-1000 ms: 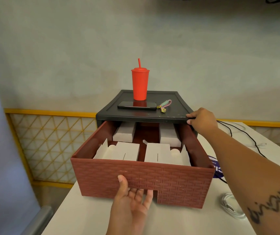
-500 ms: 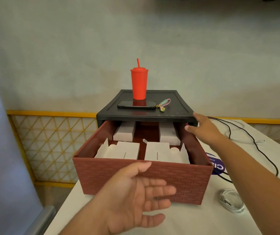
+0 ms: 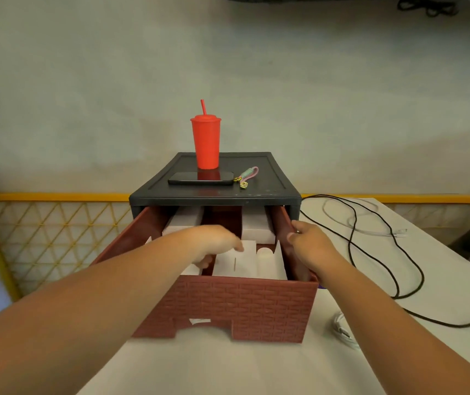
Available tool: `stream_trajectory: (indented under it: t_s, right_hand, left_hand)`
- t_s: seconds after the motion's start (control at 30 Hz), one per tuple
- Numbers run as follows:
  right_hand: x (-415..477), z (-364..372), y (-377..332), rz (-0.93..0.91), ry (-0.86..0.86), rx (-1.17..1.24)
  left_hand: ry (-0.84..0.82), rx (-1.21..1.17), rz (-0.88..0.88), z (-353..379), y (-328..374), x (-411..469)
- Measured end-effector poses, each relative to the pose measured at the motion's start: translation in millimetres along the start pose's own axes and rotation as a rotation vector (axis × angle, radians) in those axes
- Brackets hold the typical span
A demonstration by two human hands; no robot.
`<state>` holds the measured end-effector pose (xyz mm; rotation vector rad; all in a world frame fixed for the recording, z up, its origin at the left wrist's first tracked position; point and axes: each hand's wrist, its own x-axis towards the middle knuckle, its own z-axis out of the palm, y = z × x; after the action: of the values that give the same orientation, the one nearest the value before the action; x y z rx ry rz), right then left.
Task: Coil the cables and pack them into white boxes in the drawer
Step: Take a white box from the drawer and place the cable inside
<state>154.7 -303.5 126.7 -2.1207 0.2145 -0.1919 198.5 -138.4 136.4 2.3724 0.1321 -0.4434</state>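
Where my left hand point(image 3: 216, 246) reaches: down into the red-brown woven-pattern plastic drawer point(image 3: 242, 306), fingers bent over the front white cardboard boxes point(image 3: 245, 262); whether it grips, I cannot tell.
Right hand point(image 3: 310, 243): clasping the drawer's right wall, I judge to steady it.
Long black cable point(image 3: 351, 223): loose on the white bench point(image 3: 228, 372), right of the drawer, not yet coiled.
Thin white cable point(image 3: 396, 231): beside it, likewise unpacked.

Both forearms are stretched forward. The left grip point(image 3: 216, 246) is turned palm down, fingers bent downward — blurred; the right grip point(image 3: 310, 240) is held knuckles up, fingers curled.
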Motion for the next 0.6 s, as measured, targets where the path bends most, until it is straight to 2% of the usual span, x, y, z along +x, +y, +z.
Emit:
stream_trajectory:
  t_s: [0.1, 0.23, 0.43, 0.6]
  right_hand:
    - [-1.0, 0.9, 1.7, -0.002, 0.006, 0.014]
    - [1.7, 3.4, 4.3, -0.002, -0.006, 0.044]
    - [1.7, 3.8, 4.4, 0.015, -0.002, 0.052]
    - [3.0, 7.1, 4.8, 0.038, 0.004, 0.084]
  left_hand:
    - [-0.103, 0.027, -0.089, 6.2, -9.8, 14.5]
    - [-0.285, -0.261, -0.187, 9.8, -18.3, 27.6]
    - [-0.323, -0.384, -0.139, 9.4, -18.0, 23.5]
    - [-0.379, -0.345, -0.138, 11.0, -12.6, 17.7]
